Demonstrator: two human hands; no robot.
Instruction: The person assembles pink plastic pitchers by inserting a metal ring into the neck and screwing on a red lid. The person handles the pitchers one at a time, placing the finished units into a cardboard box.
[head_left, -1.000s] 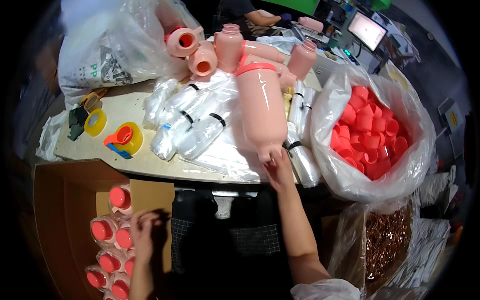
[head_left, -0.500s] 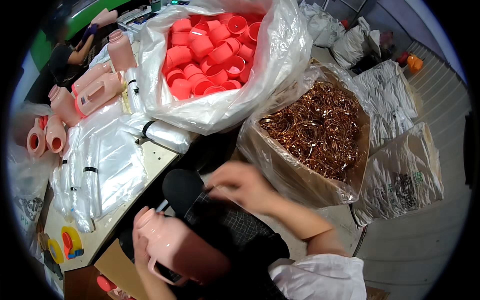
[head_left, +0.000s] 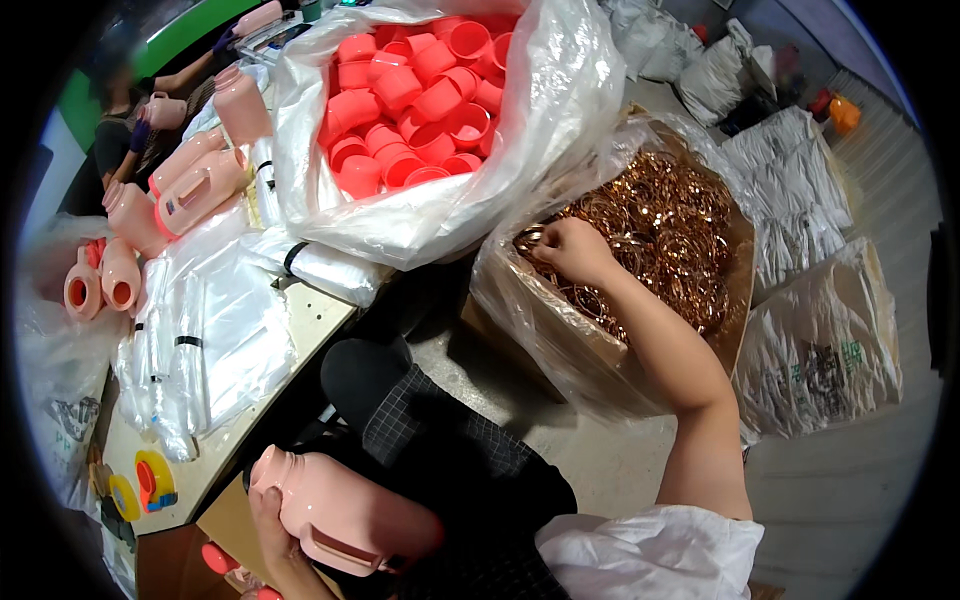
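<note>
A pink flask body (head_left: 360,505) with a side handle and an open neck lies tilted across my lap. My left hand (head_left: 272,532) is closed around it near the neck, with part of the fingers hidden beneath. Off to the right stands a plastic-lined cardboard box full of shiny copper-coloured rings (head_left: 665,235). My right hand (head_left: 577,250) reaches into its near left side, fingers pinched at the rings. How many rings are between the fingertips, I cannot make out.
A big clear bag (head_left: 420,225) of red cups (head_left: 400,90) stands ahead. On the left table (head_left: 300,330) are plastic sleeves (head_left: 235,350), several pink flasks (head_left: 205,190) and tape rolls (head_left: 150,480). White sacks (head_left: 820,340) lie right. A co-worker (head_left: 125,120) handles flasks at far left.
My right hand has moved from above my lap out to the right and into the box of rings. The pink flask has tipped lower and slightly left in my left hand.
</note>
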